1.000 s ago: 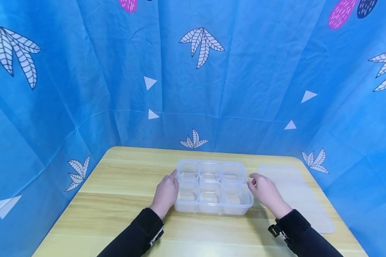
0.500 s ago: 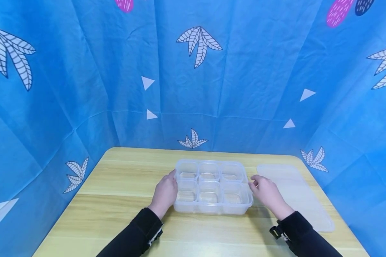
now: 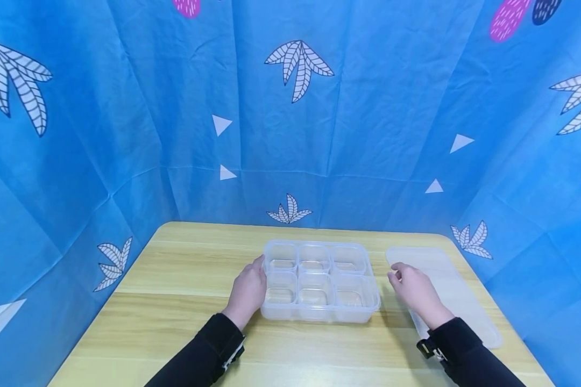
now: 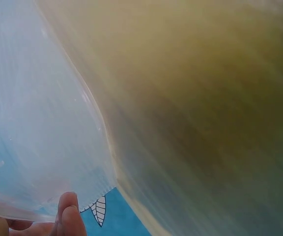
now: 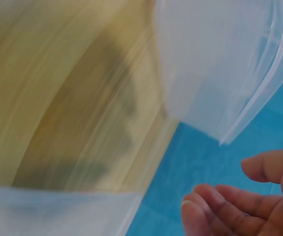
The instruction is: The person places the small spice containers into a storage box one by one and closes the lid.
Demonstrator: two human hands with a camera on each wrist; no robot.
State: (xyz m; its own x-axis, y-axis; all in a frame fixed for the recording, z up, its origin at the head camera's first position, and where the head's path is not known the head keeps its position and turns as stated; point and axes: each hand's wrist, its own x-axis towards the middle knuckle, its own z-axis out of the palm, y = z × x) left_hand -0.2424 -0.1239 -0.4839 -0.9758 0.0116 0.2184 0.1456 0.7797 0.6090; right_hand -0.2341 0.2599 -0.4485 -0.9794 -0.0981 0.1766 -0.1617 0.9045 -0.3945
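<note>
Box (image 3: 314, 313) sits mid-table (image 3: 189, 312). My left hand (image 3: 248, 293) touches its left side; pinching or only pressing, I can't tell. My right hand (image 3: 415, 290) now draws off its right side toward the lid (image 3: 457, 295), thumb and fingers apart, holding nothing. Likely only my left steadies it.

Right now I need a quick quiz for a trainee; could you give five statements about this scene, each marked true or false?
1. The clear, rectangular, divided plastic box stands uncovered on the pale wooden table. True.
2. The person's left hand touches the box, and the right hand holds nothing. True.
3. The right hand touches the box. False: it is apart from it.
4. The flat, translucent rectangular plastic panel lies right of the box. True.
5. The box has four sections. False: it has six.
</note>
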